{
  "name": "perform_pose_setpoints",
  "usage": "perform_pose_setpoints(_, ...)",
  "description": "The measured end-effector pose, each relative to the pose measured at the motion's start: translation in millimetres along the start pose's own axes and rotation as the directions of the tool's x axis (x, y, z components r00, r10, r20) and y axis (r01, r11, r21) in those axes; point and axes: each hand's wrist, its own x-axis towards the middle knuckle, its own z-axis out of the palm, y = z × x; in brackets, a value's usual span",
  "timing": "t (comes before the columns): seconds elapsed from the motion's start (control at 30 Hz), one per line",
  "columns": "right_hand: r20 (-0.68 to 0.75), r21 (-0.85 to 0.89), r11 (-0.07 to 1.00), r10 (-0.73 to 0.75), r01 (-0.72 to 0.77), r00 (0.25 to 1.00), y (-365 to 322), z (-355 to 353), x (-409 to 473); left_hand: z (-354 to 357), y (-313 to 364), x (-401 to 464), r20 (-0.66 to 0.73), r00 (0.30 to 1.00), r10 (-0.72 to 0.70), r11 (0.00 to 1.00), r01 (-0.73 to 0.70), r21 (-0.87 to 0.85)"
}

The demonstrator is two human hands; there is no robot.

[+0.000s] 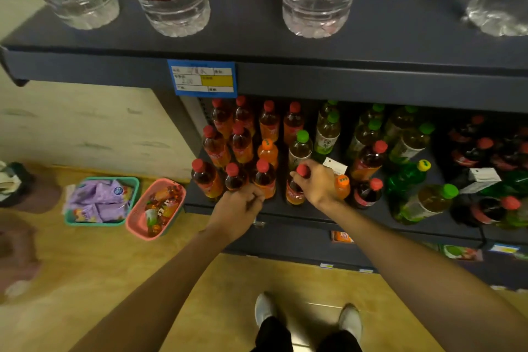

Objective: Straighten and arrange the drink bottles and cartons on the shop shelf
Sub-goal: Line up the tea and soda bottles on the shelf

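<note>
The right hand (320,184) is closing its grip around the neck of a red-capped tea bottle (295,187) standing at the front edge of the lower shelf (314,216). Just right of that grip, an orange-capped bottle (342,186) is standing. The left hand (238,206) is curling its grip against the base of another red-capped bottle (264,177), just left of the right hand's bottle.

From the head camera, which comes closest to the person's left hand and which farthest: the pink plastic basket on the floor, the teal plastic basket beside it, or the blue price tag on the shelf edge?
Measured from the left hand:
1. Pink plastic basket, on the floor just to its left.
2. Teal plastic basket, farther left, beyond the pink one.
3. Blue price tag, up on the upper shelf edge.
</note>
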Motion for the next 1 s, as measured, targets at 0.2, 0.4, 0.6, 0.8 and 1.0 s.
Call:
perform_pose_setpoints(0.2,0.020,0.021,1.000,0.021,-0.022,1.000,5.2,11.1,2.6,-3.1,-2.6,-2.2,-0.017,0.997,0.074,0.997,-0.075,-0.020)
perform_pose_setpoints(0.4,0.098,0.038,0.999,0.030,-0.034,0.995,5.7,6.5,6.3,-2.1,1.4,2.3,-0.023,0.996,0.088,0.996,-0.088,0.005)
perform_pose_setpoints(0.6,0.141,0.080,0.994,0.061,-0.073,0.988,19.4,-13.9,-3.3,9.9,20.0,15.6,0.028,0.996,0.083,0.997,-0.083,0.000)
perform_pose_setpoints(0.8,0.084,0.110,0.991,0.069,-0.078,0.994,44.6,-40.4,-15.2,23.9,51.7,33.9,0.013,0.993,0.121,0.993,-0.121,-0.017)
perform_pose_setpoints(1.0,0.004,0.156,0.985,0.068,-0.068,0.998,75.7,-66.8,-26.3,41.3,78.4,50.0,0.000,0.995,0.103,0.994,-0.103,-0.047)
